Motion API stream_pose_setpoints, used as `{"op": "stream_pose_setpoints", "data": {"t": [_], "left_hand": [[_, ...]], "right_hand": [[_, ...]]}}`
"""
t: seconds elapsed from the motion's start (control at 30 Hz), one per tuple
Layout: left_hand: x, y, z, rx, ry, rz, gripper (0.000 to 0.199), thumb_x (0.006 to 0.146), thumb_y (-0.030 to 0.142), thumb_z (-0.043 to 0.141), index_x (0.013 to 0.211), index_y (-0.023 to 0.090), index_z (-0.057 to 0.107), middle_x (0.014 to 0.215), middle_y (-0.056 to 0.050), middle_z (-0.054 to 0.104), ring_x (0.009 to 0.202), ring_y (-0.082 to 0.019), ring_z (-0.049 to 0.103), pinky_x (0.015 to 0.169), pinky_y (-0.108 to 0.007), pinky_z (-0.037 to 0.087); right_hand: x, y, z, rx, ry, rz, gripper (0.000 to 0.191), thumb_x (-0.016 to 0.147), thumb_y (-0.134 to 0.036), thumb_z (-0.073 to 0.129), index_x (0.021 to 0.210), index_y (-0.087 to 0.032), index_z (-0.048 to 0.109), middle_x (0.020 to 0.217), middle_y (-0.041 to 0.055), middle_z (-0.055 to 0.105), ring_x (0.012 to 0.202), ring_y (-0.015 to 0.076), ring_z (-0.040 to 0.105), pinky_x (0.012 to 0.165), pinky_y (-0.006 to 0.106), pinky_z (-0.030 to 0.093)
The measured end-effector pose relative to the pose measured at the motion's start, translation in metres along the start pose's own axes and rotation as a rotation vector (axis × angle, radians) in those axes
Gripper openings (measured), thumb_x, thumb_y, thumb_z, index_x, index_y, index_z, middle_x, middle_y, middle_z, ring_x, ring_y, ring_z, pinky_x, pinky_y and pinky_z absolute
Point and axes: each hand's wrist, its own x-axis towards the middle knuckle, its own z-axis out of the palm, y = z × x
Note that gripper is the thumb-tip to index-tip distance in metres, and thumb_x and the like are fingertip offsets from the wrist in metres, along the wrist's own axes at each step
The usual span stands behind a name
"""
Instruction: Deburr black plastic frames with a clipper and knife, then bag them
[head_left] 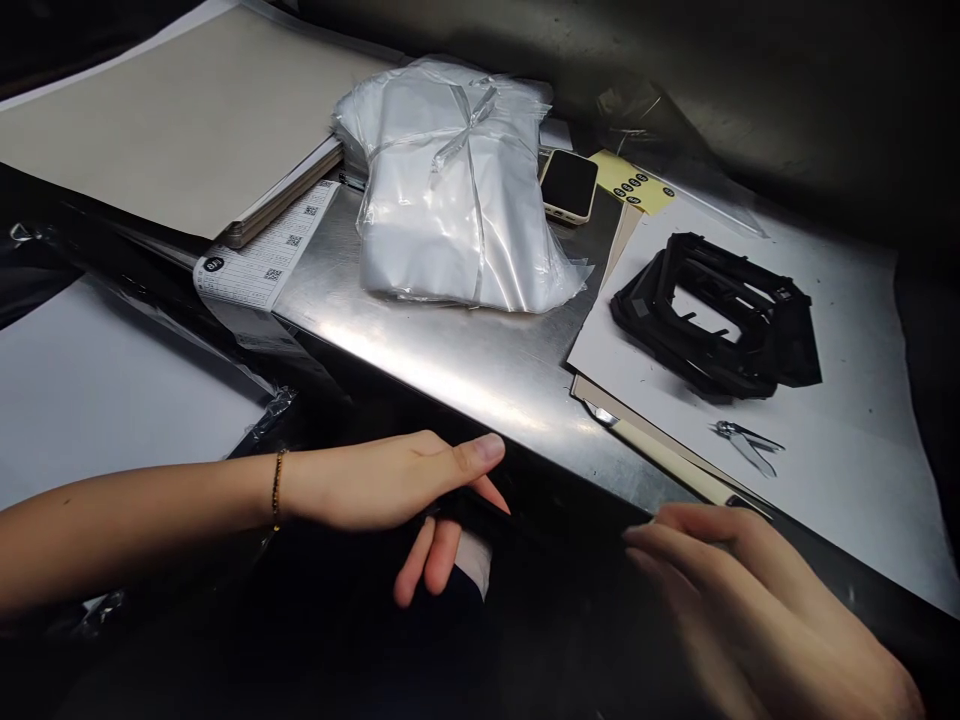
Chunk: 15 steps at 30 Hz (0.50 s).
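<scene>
Low in front of the table edge, my left hand [420,485] is closed round a dark piece that looks like a black plastic part [472,512]; most of it merges with the dark background. My right hand [735,575] is at the lower right, apart from the left, slightly blurred. Its fingers are bent and pressed together, and whatever they may hold is hidden. Beyond it, several black plastic frames [720,310] lie piled on a white sheet [847,440]. Small metal nippers [748,445] rest on the same sheet, nearer my right hand.
A tied bundle of clear plastic bags [442,220] lies on the metal table [480,370]. Behind it are a phone [570,185] and a yellow label sheet [645,190]. Stacked grey boards [180,110] occupy the left, beside a printed label strip [259,265]. A pale-handled tool [667,458] borders the white sheet.
</scene>
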Motion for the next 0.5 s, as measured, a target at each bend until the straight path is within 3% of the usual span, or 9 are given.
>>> {"op": "stream_pose_setpoints", "data": {"t": [0.1,0.2,0.27,0.37,0.5], "left_hand": [[0.0,-0.004,-0.003,-0.015,0.011,0.013,0.057,0.083,0.052,0.017,0.101,0.015,0.056,0.042,0.006,0.053,0.035,-0.006,0.051,0.074,-0.028,0.041],[0.001,-0.01,-0.005,-0.063,0.029,0.033,0.057,0.084,0.05,0.016,0.099,0.014,0.057,0.041,0.006,0.053,0.032,-0.005,0.049,0.074,-0.028,0.041],[0.001,-0.014,-0.006,-0.113,0.029,0.05,0.057,0.085,0.049,0.016,0.097,0.012,0.058,0.04,0.006,0.053,0.029,-0.005,0.047,0.07,-0.027,0.041],[-0.001,-0.02,-0.009,-0.161,0.025,0.089,0.058,0.084,0.05,0.016,0.096,0.011,0.057,0.038,0.006,0.052,0.026,-0.005,0.044,0.067,-0.027,0.041],[-0.005,-0.026,-0.013,-0.183,0.047,0.105,0.059,0.084,0.052,0.018,0.096,0.011,0.058,0.04,0.006,0.054,0.026,-0.005,0.044,0.068,-0.027,0.042]], "right_hand": [[-0.016,0.007,0.016,-0.119,0.054,0.004,0.041,0.078,-0.033,0.05,0.117,-0.023,0.044,0.093,0.0073,0.051,0.073,0.0178,0.054,0.048,0.026,0.043],[-0.021,0.001,0.029,-0.054,-0.004,-0.158,0.037,0.082,-0.047,0.036,0.113,-0.029,0.049,0.11,0.0056,0.051,0.09,0.0224,0.051,0.063,0.032,0.046],[-0.02,-0.004,0.03,-0.034,-0.106,-0.271,0.033,0.087,-0.037,0.028,0.106,-0.03,0.055,0.127,0.0012,0.04,0.105,0.0259,0.041,0.076,0.039,0.043],[-0.013,-0.005,0.024,-0.035,-0.26,-0.379,0.031,0.087,-0.023,0.034,0.111,-0.025,0.054,0.138,0.0016,0.024,0.112,0.0283,0.032,0.078,0.041,0.042],[-0.004,-0.003,0.022,-0.001,-0.273,-0.388,0.032,0.089,-0.021,0.028,0.109,-0.022,0.054,0.14,-0.0008,0.018,0.113,0.0282,0.029,0.077,0.042,0.043]]}}
